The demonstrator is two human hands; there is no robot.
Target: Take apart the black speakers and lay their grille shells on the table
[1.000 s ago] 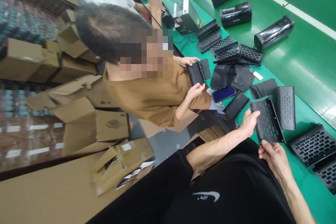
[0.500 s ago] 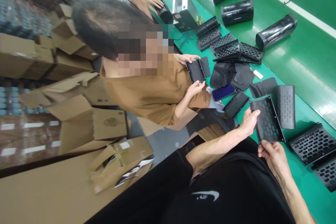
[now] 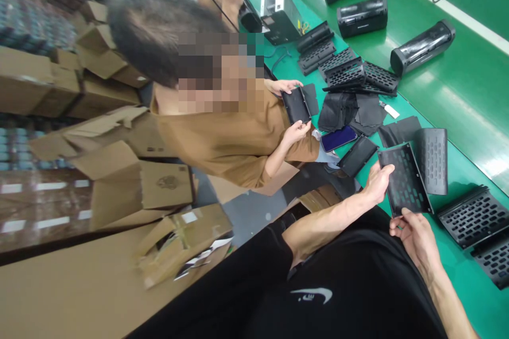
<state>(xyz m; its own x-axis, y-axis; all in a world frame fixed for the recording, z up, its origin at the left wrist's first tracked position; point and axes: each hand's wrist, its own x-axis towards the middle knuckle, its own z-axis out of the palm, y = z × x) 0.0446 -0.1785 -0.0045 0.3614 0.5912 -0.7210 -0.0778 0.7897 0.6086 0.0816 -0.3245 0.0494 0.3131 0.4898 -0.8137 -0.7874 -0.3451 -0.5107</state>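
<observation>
Both my hands hold a flat black perforated grille panel [image 3: 404, 179] over the edge of the green table [image 3: 457, 100]. My left hand [image 3: 376, 183] pinches its near upper corner, thumb on top. My right hand [image 3: 413, 233] grips its lower edge with curled fingers. Beside the panel lies a curved black slotted cover [image 3: 432, 160]. Two more black grilles [image 3: 473, 218] lie to the right of my right hand.
A co-worker in a brown shirt [image 3: 234, 132] holds a black panel [image 3: 296, 106] to my left. Black fabric pieces [image 3: 350, 111], stacked grilles [image 3: 358, 77], a phone [image 3: 339, 139] and black speakers [image 3: 421, 47] lie on the table. Cardboard boxes [image 3: 131, 169] fill the floor at left.
My hands and the grille panel have barely moved. The view has drifted slightly. A further person's hand at the top has shifted about.
</observation>
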